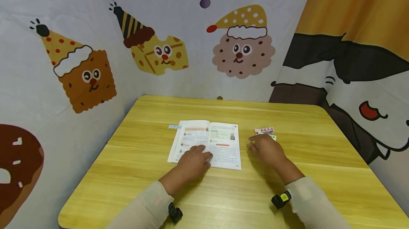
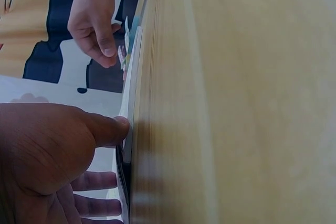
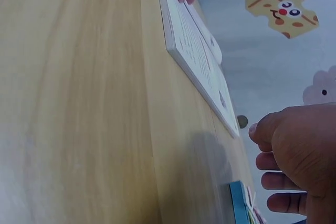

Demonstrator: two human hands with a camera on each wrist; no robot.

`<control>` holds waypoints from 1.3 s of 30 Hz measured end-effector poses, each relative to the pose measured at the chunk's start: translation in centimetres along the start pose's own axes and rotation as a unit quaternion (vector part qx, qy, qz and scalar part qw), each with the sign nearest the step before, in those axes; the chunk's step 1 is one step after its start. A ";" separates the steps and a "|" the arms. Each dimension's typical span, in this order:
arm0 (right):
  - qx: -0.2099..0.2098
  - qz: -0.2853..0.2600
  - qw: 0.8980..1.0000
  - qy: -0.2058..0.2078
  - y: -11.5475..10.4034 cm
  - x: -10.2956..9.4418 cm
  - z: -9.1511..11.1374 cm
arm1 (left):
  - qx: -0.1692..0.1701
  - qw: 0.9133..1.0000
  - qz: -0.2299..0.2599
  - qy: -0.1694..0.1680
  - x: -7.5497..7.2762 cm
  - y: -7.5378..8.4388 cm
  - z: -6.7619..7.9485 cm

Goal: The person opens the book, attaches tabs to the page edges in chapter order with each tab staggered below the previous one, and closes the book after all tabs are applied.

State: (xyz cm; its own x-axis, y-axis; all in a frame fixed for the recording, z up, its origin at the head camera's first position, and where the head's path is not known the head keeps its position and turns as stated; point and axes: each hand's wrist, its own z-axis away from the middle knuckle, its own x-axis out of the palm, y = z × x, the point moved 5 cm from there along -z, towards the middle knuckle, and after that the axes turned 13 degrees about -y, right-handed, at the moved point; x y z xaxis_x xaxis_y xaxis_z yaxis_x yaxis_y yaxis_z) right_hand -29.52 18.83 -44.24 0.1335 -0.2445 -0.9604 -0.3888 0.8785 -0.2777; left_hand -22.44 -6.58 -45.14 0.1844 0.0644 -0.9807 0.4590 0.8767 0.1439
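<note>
An open book (image 1: 225,156) with printed pages lies flat on the table. My left hand (image 1: 192,163) rests on its lower middle, fingers spread across the pages; in the left wrist view the thumb (image 2: 113,129) presses at the book's edge. A pale blue paper strip (image 1: 174,127) sticks out from the left page. To the right of the book, my right hand (image 1: 269,151) hangs over the table with nothing in its loosely bent fingers. Just beyond it lies a small pile of colored paper slips (image 1: 265,130), a pink one with writing uppermost, partly covered by the hand.
The yellow wood-grain table (image 1: 223,200) has rounded corners. A cloth backdrop (image 1: 198,87) with cartoon snacks hangs behind and beside it. Dark wrist cameras sit on both sleeves, one at the left wrist (image 1: 175,213) and one at the right wrist (image 1: 281,200).
</note>
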 end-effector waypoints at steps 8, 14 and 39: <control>0.017 -0.006 1.000 -0.004 1.2 -0.1 -0.1 | -0.004 1.000 -0.002 -0.002 -0.1 0.0 0.0; 0.023 -0.012 1.000 -0.002 2.2 -0.2 -0.4 | -0.007 1.000 -0.003 -0.004 0.0 0.0 0.0; 0.021 0.018 0.999 0.022 5.2 -0.9 -0.4 | -0.008 1.000 -0.002 -0.011 0.0 0.0 -0.3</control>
State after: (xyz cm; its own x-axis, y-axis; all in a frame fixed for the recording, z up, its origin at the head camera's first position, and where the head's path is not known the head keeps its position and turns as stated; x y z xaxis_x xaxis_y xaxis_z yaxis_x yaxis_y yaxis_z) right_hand -32.00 23.43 -44.86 0.0800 -0.2299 -0.9699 -0.3542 0.9030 -0.2432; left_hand -22.69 -6.45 -45.22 0.2012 0.0498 -0.9783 0.4461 0.8845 0.1367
